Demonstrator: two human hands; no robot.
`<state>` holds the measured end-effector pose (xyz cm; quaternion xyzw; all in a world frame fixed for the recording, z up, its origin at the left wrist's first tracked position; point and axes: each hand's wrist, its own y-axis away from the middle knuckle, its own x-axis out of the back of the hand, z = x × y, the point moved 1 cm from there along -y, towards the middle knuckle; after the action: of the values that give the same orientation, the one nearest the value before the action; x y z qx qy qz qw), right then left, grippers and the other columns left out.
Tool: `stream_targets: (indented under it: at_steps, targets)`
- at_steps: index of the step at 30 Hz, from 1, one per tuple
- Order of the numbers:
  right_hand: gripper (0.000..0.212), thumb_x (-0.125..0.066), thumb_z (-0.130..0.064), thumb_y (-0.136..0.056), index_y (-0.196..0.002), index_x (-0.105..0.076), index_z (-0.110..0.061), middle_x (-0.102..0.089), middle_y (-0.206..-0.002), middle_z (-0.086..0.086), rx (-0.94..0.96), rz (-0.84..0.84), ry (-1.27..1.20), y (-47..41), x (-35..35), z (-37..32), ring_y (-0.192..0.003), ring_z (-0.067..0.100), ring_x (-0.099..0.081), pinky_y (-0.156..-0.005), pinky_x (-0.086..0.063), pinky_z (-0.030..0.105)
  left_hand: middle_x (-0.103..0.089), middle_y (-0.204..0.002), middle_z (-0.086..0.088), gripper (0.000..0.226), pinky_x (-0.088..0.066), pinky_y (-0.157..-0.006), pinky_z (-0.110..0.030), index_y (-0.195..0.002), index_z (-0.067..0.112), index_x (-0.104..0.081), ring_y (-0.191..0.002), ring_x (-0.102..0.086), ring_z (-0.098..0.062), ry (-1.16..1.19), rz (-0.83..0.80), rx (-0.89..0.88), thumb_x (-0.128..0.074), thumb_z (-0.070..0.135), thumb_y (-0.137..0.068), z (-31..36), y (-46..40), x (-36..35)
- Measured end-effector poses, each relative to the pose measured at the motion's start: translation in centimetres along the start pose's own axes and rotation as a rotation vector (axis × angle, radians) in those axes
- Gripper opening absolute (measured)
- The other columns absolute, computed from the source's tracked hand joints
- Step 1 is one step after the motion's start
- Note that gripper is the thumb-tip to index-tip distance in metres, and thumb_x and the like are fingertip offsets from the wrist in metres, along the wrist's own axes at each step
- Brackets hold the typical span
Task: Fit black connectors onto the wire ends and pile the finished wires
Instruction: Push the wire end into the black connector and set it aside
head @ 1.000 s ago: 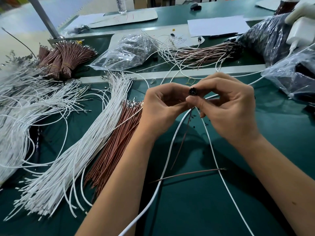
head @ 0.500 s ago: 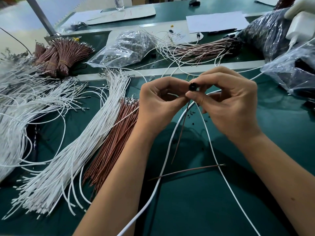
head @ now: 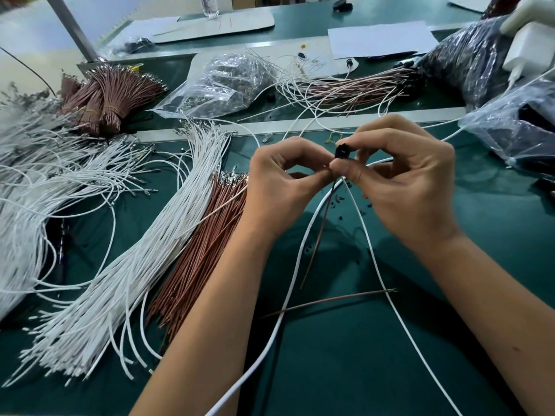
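Note:
A small black connector (head: 341, 151) sits between thumb and forefinger of my right hand (head: 402, 181), held above the green table (head: 345, 355). My left hand (head: 282, 184) pinches the wire ends just below the connector. A brown wire (head: 318, 238) and a thin white wire (head: 372, 256) hang down from the pinch. A loose brown wire (head: 330, 300) lies on the table under my arms. Finished wires with black ends (head: 354, 85) are piled at the back centre.
Sheaves of white wires (head: 144, 259) and brown wires (head: 198, 256) lie left of my forearm. Tied brown bundles (head: 105, 97) and tangled white wires (head: 39, 163) fill the far left. Clear bags (head: 222, 82) (head: 516, 127) sit behind. A thick white cable (head: 288, 289) crosses the table.
Both hands have stayed together around the connector, shifting slightly. My left fingers have closed in tighter on the wire ends under the connector.

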<state>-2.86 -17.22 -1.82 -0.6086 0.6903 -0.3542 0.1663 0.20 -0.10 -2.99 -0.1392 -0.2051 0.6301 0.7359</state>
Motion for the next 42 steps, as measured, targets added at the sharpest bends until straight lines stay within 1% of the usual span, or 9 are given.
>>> stream_targets:
  at_steps: [4,10,15,19,23,28,34,40,42]
  targets:
    - [0.019,-0.088,-0.021,-0.084,-0.098,-0.076,-0.016,-0.068,-0.096,0.004,-0.001,0.002,0.011,-0.1,0.1,0.1,-0.078,0.018,-0.064,-0.045,-0.051,0.047,-0.073,-0.08,-0.006,0.011,-0.057,-0.069,-0.038,-0.081,0.011,-0.075,-0.076,-0.069,-0.019,-0.008,0.005,0.019,-0.085,0.009,-0.078,0.1,0.1,0.0]
    - [0.018,-0.087,-0.021,-0.084,-0.098,-0.076,-0.017,-0.068,-0.095,0.002,0.001,-0.014,0.017,0.0,0.0,0.3,-0.077,0.019,-0.065,-0.043,-0.05,0.046,-0.07,-0.081,-0.012,0.012,-0.054,-0.068,-0.034,-0.082,0.002,-0.074,-0.075,-0.066,-0.02,-0.011,0.031,-0.004,-0.085,0.006,-0.078,0.3,0.0,0.1]
    - [0.018,-0.088,-0.022,-0.083,-0.097,-0.077,-0.017,-0.068,-0.095,0.001,-0.003,-0.012,0.015,0.0,0.1,0.3,-0.078,0.018,-0.065,-0.044,-0.05,0.046,-0.071,-0.08,-0.012,0.013,-0.055,-0.07,-0.037,-0.083,0.002,-0.073,-0.075,-0.067,-0.022,-0.01,0.008,0.006,-0.085,0.007,-0.08,0.6,0.1,0.0]
    - [0.018,-0.088,-0.021,-0.083,-0.097,-0.076,-0.019,-0.068,-0.094,-0.001,-0.007,-0.013,-0.001,0.0,0.1,0.1,-0.077,0.017,-0.064,-0.045,-0.05,0.047,-0.069,-0.08,-0.012,0.012,-0.055,-0.068,-0.035,-0.082,0.001,-0.073,-0.075,-0.066,-0.022,-0.015,0.006,0.017,-0.084,0.005,-0.08,0.7,0.2,0.0]
    - [0.019,-0.088,-0.019,-0.083,-0.097,-0.076,-0.016,-0.069,-0.094,0.002,-0.014,-0.014,-0.014,0.0,0.1,0.0,-0.077,0.018,-0.064,-0.045,-0.05,0.047,-0.069,-0.081,-0.016,0.011,-0.053,-0.068,-0.033,-0.08,0.001,-0.072,-0.074,-0.064,-0.018,-0.002,0.005,0.029,-0.083,0.001,-0.08,0.6,0.2,-0.1]
    - [0.019,-0.088,-0.019,-0.083,-0.097,-0.076,-0.016,-0.069,-0.094,0.003,-0.012,-0.016,-0.023,0.0,0.0,-0.1,-0.077,0.017,-0.064,-0.046,-0.05,0.049,-0.068,-0.078,-0.01,0.012,-0.051,-0.07,-0.027,-0.079,0.007,-0.072,-0.072,-0.063,-0.014,0.013,0.004,0.029,-0.083,0.002,-0.079,0.6,0.2,-0.2]
    - [0.02,-0.088,-0.019,-0.082,-0.096,-0.075,-0.019,-0.07,-0.094,0.0,0.006,-0.008,-0.016,-0.1,0.1,-0.4,-0.078,0.017,-0.065,-0.047,-0.049,0.047,-0.069,-0.076,-0.005,0.013,-0.051,-0.07,-0.028,-0.079,0.009,-0.071,-0.071,-0.063,-0.013,0.024,0.01,0.023,-0.083,0.003,-0.08,0.6,0.2,-0.4]
    - [0.018,-0.087,-0.02,-0.084,-0.095,-0.074,-0.022,-0.069,-0.093,0.0,0.021,0.013,-0.016,0.1,0.0,-0.9,-0.077,0.019,-0.065,-0.047,-0.046,0.047,-0.068,-0.079,-0.018,0.012,-0.054,-0.071,-0.037,-0.08,0.003,-0.07,-0.074,-0.063,-0.022,-0.005,0.029,-0.006,-0.081,-0.003,-0.08,0.8,0.3,-0.8]
    - [0.017,-0.087,-0.019,-0.084,-0.095,-0.074,-0.02,-0.07,-0.093,0.0,0.035,0.018,-0.001,0.1,0.0,-1.1,-0.078,0.017,-0.066,-0.048,-0.047,0.042,-0.067,-0.079,-0.018,0.012,-0.052,-0.071,-0.034,-0.08,0.002,-0.07,-0.073,-0.062,-0.02,-0.018,0.045,-0.028,-0.08,-0.005,-0.08,0.9,0.3,-0.8]
